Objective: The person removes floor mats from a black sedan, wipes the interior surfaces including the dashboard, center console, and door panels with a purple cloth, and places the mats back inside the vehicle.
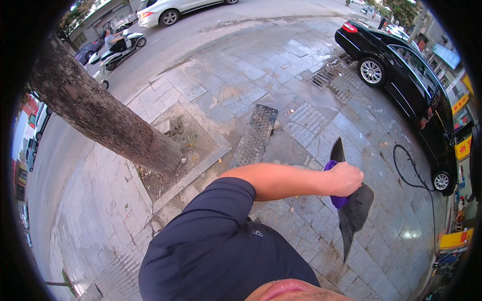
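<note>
My left hand (346, 178) is closed on a dark floor mat (357, 207), probably a car mat. It hangs above the paving at the end of my stretched arm. A purple cloth (340, 201) is bunched in the same grip, showing on both sides of my fist. The mat is bent, with one pointed end above the hand and a broader part below it. My right hand is out of view.
A tree trunk (109, 113) leans from a kerbed soil bed at left. Beside it lies a studded dark mat (256, 131). A black car (406, 75) stands at right, near a black hose (408, 184) and a drain grate (323, 77). A person on a scooter (124, 45) is on the road.
</note>
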Demonstrator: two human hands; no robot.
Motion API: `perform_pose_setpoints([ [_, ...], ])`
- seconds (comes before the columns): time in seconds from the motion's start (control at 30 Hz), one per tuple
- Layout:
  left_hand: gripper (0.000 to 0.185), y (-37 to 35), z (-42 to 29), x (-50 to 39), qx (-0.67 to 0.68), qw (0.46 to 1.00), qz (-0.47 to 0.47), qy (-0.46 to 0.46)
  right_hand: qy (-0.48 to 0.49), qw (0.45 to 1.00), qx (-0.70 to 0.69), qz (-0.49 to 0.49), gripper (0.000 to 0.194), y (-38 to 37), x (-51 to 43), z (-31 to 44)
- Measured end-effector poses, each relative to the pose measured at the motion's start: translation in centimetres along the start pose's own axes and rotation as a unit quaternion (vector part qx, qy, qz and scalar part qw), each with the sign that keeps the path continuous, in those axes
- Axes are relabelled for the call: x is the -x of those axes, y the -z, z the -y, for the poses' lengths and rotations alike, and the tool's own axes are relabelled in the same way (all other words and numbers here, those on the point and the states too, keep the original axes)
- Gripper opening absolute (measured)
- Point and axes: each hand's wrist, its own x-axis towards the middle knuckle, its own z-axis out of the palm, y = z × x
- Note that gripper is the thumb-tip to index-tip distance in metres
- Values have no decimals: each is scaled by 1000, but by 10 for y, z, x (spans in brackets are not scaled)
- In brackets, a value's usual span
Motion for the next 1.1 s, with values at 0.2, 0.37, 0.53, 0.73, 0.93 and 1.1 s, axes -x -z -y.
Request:
perform_pose_setpoints([
  [0.2, 40, 42, 61, 26, 67, 980, 123, 140, -16, 999, -16, 36, 29, -37, 24, -3],
  [0.37, 40, 109, 217, 224, 37, 908, 100, 405, -58, 993, -18, 105, 30, -95, 58, -24],
  [0.53, 40, 327, 257, 668, -238, 737, 2, 633, -34, 986, -12, 160, 30, -159, 59, 2],
  [0.73, 49, 511, 189, 868, -388, 510, -16, 768, 33, 977, 121, 172, 14, -265, 63, 74],
  [0.93, 47, 482, 263, 748, -384, 614, -60, 687, 122, 964, 114, 209, 19, -313, 94, 124],
  [1.1, 47, 428, 301, 635, -292, 692, -45, 659, 183, 961, 110, 178, 3, -286, 106, 142],
])
